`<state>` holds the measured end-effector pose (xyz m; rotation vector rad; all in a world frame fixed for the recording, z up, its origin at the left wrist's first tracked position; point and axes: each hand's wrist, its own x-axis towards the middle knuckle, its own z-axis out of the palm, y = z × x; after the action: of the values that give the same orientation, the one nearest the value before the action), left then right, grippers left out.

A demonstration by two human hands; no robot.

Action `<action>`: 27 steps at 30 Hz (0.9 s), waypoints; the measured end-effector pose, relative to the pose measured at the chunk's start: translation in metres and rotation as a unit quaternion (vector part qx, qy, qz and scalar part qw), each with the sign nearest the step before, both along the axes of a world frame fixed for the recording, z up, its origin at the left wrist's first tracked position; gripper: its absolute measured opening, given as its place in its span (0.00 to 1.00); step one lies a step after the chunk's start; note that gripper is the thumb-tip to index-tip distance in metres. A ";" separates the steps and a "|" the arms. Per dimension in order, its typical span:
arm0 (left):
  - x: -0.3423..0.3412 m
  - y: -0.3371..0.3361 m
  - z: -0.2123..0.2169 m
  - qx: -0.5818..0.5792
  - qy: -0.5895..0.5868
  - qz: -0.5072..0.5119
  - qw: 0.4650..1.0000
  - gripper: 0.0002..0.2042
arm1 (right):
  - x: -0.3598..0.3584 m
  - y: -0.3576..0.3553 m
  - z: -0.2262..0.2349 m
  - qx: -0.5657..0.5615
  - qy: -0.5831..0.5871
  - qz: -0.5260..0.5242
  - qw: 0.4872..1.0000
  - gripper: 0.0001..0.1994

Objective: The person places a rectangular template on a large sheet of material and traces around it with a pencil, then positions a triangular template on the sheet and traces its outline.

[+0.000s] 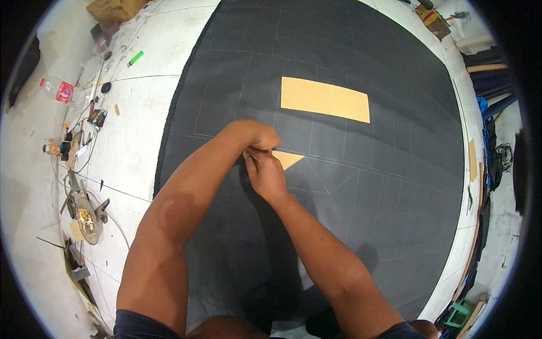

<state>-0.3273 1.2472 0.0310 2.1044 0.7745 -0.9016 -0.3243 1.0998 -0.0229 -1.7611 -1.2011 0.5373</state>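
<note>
Dark grey cloth [350, 226] lies spread over a white table, marked with thin pale chalk lines. Above its middle, my left hand [258, 135] bends inward at the wrist, its fingers curled and mostly hidden. Just below it, my right hand [266, 174] is closed, fingertips meeting the left hand's fingers; whatever they grip is hidden. A yellow card pattern piece [288, 160] shows as a pointed corner beside both hands, which cover the rest of it. Farther off on the cloth lies a larger yellow card pattern piece [325, 99], a slightly curved strip, touched by neither hand.
Along the table's left side are a green lighter [135, 58], a plastic bottle [56, 89], cables and a metal dish [87, 217] of small brass-coloured pieces. A cardboard box [116, 11] stands at the far left. Dark fabrics [490, 85] and a green stool [460, 313] are at the right.
</note>
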 end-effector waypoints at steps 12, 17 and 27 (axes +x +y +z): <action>-0.002 0.002 -0.010 -0.018 -0.013 -0.016 1.000 0.24 | -0.002 -0.006 0.005 -0.062 -0.069 0.002 0.996 0.10; -0.005 0.003 -0.017 0.004 -0.032 -0.128 0.991 0.22 | 0.006 -0.056 0.010 -0.053 -0.087 -0.007 0.995 0.10; -0.019 -0.012 -0.009 0.067 -0.100 -0.082 0.989 0.30 | 0.008 -0.065 0.017 -0.051 -0.094 0.003 0.994 0.09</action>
<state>-0.3461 1.2352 0.0224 2.3618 0.5790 -0.7257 -0.3167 1.0350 -0.0063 -1.9293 -1.3292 0.4498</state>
